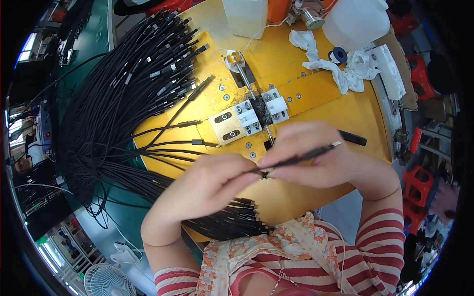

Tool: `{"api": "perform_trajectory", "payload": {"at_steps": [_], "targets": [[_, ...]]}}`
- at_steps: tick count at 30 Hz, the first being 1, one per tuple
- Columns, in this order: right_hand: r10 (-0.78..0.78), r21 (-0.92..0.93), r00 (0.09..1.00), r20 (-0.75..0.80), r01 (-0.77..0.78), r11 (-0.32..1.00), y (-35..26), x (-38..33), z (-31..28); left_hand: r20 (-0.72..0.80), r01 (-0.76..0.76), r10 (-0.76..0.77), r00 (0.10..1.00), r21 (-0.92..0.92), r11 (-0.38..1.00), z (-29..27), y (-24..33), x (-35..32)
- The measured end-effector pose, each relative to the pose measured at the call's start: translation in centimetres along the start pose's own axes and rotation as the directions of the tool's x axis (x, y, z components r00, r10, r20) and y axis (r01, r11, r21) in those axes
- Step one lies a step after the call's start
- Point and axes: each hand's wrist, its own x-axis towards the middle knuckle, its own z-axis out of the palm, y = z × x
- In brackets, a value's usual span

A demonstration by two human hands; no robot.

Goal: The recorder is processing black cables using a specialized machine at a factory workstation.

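Observation:
My left hand and my right hand meet over the near part of the yellow work plate, fingertips close together. Both are closed in a pinch on a black cable. Its plug end, with a light metal tip, sticks out past my right fingers. A small dark piece shows between the fingertips, too blurred to make out. Just beyond my hands sits a metal fixture with two white clamp blocks and a thin metal rod. Several single cables lie to the left of the fixture.
A large bundle of black cables covers the left side; more cable ends lie near my body. At the back are a translucent container, a white jug, crumpled tissue and a small spool. A black bar lies right.

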Motion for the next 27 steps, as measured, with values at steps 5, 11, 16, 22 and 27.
{"api": "perform_trajectory", "payload": {"at_steps": [5, 11, 16, 22, 27], "targets": [[0.128, 0.151, 0.946, -0.297, -0.086, 0.985, 1.2, -0.2, -1.2, 0.011, 0.133, -0.135, 0.991, 0.106, 0.985, -2.4, -2.3, -0.4], [-0.005, -0.254, 0.976, -0.217, -0.052, 0.966, 1.9, 0.5, -1.6, -0.335, -0.016, 0.016, 0.942, 0.003, 1.0, 0.3, -2.2, 1.3], [-0.098, -0.365, 0.98, -0.171, 0.03, 0.93, 2.2, 0.8, -1.1, -0.443, -0.124, 0.327, 0.835, 0.427, 0.896, 2.0, -3.0, 2.2], [-0.071, -0.326, 0.979, -0.192, 0.004, 0.945, 2.4, 0.8, -0.8, -0.456, -0.179, 0.37, 0.81, 0.408, 0.895, 1.8, -3.2, 2.3], [0.019, -0.312, 0.984, -0.179, -0.075, 0.947, 2.2, 1.0, -1.0, -0.477, -0.168, 0.319, 0.819, 0.332, 0.928, 2.0, -3.6, 2.5]]}}
